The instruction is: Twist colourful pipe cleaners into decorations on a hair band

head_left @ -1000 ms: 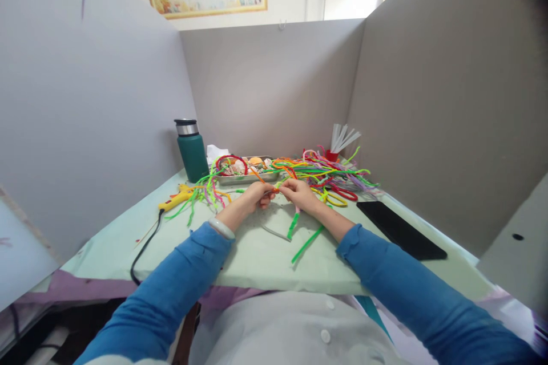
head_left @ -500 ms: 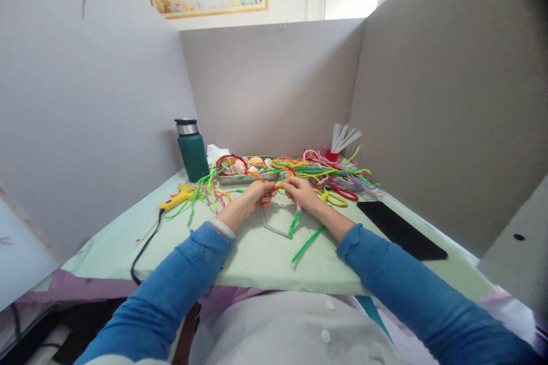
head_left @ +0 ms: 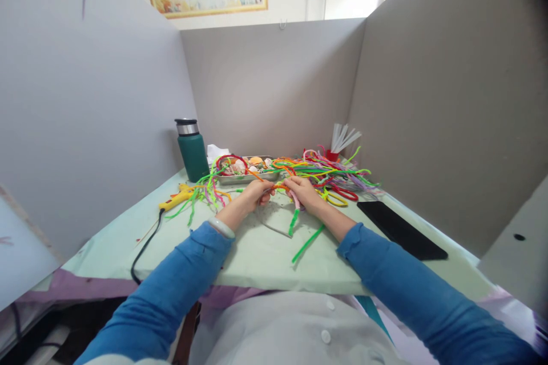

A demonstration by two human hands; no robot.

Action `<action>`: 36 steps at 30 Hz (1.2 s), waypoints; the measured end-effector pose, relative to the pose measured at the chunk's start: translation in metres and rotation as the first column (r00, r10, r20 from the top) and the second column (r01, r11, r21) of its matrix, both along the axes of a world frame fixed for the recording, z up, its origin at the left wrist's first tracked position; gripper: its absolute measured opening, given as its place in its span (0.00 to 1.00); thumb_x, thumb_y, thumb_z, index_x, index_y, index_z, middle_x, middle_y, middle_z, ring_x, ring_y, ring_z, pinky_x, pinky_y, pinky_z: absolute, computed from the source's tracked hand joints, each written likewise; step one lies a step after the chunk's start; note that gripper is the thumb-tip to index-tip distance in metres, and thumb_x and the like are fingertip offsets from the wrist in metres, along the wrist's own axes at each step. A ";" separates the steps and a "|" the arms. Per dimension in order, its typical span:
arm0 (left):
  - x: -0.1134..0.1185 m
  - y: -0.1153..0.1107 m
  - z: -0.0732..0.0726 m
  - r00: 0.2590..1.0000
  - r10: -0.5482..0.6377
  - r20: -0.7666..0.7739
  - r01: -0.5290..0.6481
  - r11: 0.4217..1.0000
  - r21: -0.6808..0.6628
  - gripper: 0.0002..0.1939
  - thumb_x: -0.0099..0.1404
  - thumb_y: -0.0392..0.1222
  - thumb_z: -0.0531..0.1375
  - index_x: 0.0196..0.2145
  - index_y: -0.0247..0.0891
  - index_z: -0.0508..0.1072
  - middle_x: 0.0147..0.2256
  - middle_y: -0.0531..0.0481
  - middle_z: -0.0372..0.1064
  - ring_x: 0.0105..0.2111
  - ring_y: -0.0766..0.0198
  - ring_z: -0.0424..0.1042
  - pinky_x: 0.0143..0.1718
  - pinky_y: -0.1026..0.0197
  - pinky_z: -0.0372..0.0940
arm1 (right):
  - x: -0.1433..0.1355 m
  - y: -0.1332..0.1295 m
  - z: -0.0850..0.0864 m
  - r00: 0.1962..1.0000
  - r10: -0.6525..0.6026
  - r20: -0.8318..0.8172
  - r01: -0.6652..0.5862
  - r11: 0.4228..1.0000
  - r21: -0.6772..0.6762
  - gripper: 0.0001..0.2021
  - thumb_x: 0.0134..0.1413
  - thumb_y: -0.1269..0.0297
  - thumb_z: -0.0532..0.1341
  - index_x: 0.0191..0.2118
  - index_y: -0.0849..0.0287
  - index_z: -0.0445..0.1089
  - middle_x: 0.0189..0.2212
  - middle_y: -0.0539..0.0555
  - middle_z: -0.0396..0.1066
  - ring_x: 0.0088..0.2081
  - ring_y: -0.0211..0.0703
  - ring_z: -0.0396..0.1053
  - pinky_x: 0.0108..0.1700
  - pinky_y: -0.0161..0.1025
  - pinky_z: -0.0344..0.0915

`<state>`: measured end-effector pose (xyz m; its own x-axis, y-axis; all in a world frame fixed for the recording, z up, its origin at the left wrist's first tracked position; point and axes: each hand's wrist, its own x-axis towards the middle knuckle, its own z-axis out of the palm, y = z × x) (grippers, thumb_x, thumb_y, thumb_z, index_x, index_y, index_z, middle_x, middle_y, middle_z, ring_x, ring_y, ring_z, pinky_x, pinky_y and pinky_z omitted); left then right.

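Between my hands runs a grey wire loop [head_left: 274, 229], partly wrapped in fuzzy pipe cleaners. My left hand [head_left: 258, 193] is closed on the orange pipe cleaner [head_left: 280, 186] where it winds around the loop. My right hand [head_left: 302, 191] pinches the same wrapped stretch from the other side. Below the right fingers, a pink and green wrapped part [head_left: 294, 221] hangs down to the bare wire. A loose orange end rises above the hands. The fingertips partly hide the winding. A green pipe cleaner [head_left: 308, 244] lies on the table by my right wrist.
A yellow glue gun [head_left: 176, 197] with a black cord lies left, near a green bottle [head_left: 192, 151]. Behind my hands stand a metal tray [head_left: 248, 178] of shells and a heap of pipe cleaners [head_left: 325, 168]. Glue sticks [head_left: 341, 138] and a black flat slab [head_left: 400, 230] are right.
My right fingers have shifted slightly and spread from the winding, so more of the orange wrap and the pink part shows. My left hand has barely moved.
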<state>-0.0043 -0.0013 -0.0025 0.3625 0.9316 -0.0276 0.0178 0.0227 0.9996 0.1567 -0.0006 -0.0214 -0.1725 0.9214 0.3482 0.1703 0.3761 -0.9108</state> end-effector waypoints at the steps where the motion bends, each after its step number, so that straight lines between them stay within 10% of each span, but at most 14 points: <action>1: 0.000 0.000 0.000 1.000 0.001 0.000 -0.001 1.000 -0.004 0.04 0.55 0.36 0.53 0.24 0.34 0.61 0.17 0.55 0.56 0.11 0.77 0.46 0.13 0.67 0.40 | 0.000 0.000 0.000 1.000 0.003 0.002 -0.003 1.000 -0.006 0.14 0.50 0.53 0.53 0.26 0.61 0.62 0.14 0.45 0.59 0.15 0.31 0.53 0.17 0.30 0.49; 36: 0.001 -0.002 0.002 1.000 -0.004 0.014 0.004 1.000 0.002 0.09 0.51 0.36 0.59 0.23 0.35 0.59 0.18 0.60 0.46 0.13 0.79 0.42 0.14 0.68 0.34 | 0.000 0.004 -0.005 0.996 0.056 -0.068 -0.052 0.996 0.066 0.13 0.45 0.54 0.58 0.26 0.60 0.61 0.14 0.44 0.55 0.16 0.30 0.50 0.18 0.30 0.45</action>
